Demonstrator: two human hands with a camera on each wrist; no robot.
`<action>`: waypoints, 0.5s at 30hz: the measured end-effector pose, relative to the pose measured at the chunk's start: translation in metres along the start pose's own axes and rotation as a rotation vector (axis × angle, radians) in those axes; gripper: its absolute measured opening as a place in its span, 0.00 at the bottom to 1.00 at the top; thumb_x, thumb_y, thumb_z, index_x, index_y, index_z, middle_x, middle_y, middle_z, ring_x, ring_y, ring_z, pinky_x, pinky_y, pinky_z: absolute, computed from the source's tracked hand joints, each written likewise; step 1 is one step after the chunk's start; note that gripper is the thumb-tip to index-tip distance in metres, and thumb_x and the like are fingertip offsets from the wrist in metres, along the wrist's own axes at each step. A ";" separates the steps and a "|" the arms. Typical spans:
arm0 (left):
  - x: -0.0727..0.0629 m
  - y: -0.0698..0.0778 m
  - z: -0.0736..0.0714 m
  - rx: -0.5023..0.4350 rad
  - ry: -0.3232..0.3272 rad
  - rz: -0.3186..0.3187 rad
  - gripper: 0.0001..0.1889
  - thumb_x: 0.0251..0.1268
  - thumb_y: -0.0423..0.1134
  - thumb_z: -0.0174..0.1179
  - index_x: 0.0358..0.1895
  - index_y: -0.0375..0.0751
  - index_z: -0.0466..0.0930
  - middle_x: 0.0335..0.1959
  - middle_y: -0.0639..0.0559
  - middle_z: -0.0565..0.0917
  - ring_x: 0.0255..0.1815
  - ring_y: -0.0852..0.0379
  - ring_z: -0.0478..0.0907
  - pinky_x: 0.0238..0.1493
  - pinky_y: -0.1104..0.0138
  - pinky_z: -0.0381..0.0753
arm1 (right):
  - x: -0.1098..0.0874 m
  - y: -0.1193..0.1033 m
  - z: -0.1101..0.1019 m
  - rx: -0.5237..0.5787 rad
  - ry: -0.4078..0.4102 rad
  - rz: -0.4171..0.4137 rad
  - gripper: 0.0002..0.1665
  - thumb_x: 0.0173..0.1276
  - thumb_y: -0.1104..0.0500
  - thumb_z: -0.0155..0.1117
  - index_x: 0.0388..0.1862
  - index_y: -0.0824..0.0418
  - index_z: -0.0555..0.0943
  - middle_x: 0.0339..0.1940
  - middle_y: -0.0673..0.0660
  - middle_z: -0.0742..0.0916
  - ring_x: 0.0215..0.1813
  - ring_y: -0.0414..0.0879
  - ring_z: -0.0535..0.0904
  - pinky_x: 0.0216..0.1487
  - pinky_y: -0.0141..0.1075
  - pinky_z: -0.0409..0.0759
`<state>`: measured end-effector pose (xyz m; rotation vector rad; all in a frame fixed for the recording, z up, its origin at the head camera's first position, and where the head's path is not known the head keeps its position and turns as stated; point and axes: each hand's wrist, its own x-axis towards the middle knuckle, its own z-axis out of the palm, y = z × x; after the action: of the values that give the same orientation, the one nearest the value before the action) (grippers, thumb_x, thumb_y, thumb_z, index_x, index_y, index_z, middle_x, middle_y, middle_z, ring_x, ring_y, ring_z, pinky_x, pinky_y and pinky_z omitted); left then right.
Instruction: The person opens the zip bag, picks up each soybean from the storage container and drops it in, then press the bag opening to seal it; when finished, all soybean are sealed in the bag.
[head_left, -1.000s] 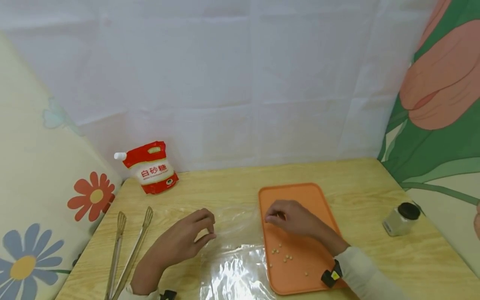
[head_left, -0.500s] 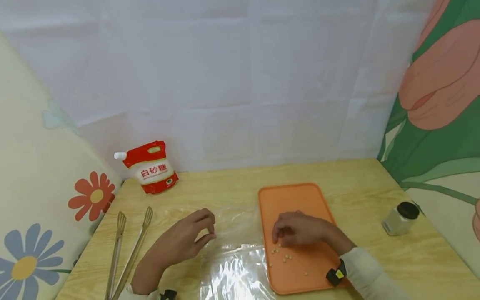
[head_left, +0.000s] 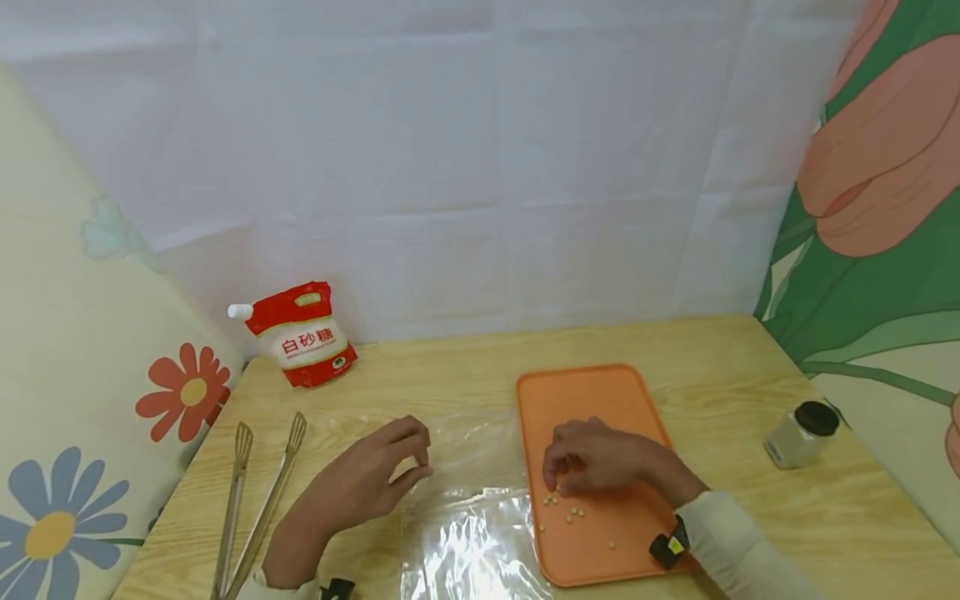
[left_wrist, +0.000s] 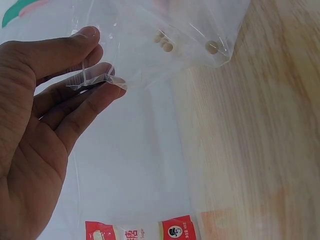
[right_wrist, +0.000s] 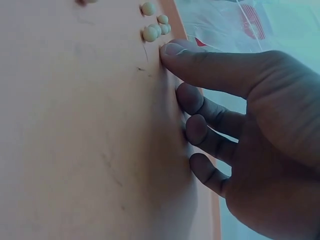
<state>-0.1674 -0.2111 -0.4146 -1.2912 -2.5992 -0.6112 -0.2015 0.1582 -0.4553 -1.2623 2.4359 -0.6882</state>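
Observation:
My left hand [head_left: 367, 477] pinches the edge of a clear plastic zip bag [head_left: 480, 546], which lies between the hands in the head view. In the left wrist view, thumb and fingers hold the bag's rim, and several pale round beans [left_wrist: 167, 47] show inside its clear film. An orange tray [head_left: 592, 562] lies right of the bag, with several loose soybean-like beans [head_left: 573, 515] on it. My right hand [head_left: 603, 457] is over the tray, its thumb and fingertips down at the surface beside a cluster of beans [right_wrist: 150, 33]. Whether a bean is between those fingertips is hidden.
Metal tongs [head_left: 262, 508] lie spread at the left of the table. A red and white sugar pouch [head_left: 307, 337] stands at the back left against the white sheet. A clear jar with a black lid [head_left: 799, 437] stands at the right.
My right hand has come down and slightly toward me, from over the tray's left edge to the beans, then stayed nearly still. My left hand and the bag have not moved.

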 end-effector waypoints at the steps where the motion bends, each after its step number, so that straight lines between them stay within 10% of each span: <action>1: 0.000 0.000 0.000 -0.001 -0.002 -0.003 0.13 0.61 0.34 0.72 0.35 0.53 0.75 0.44 0.58 0.76 0.43 0.64 0.73 0.41 0.68 0.80 | 0.000 0.000 0.000 -0.003 0.004 0.000 0.07 0.66 0.49 0.72 0.40 0.36 0.83 0.36 0.40 0.78 0.41 0.38 0.70 0.46 0.41 0.59; 15: -0.001 0.000 -0.001 0.009 0.002 -0.009 0.12 0.61 0.35 0.72 0.35 0.53 0.76 0.45 0.62 0.74 0.43 0.64 0.74 0.41 0.68 0.80 | 0.004 -0.001 0.003 0.002 -0.002 0.017 0.03 0.68 0.43 0.68 0.37 0.36 0.81 0.37 0.36 0.77 0.43 0.36 0.69 0.49 0.41 0.60</action>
<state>-0.1668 -0.2120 -0.4140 -1.2768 -2.6044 -0.6008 -0.2018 0.1537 -0.4577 -1.2392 2.4412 -0.6840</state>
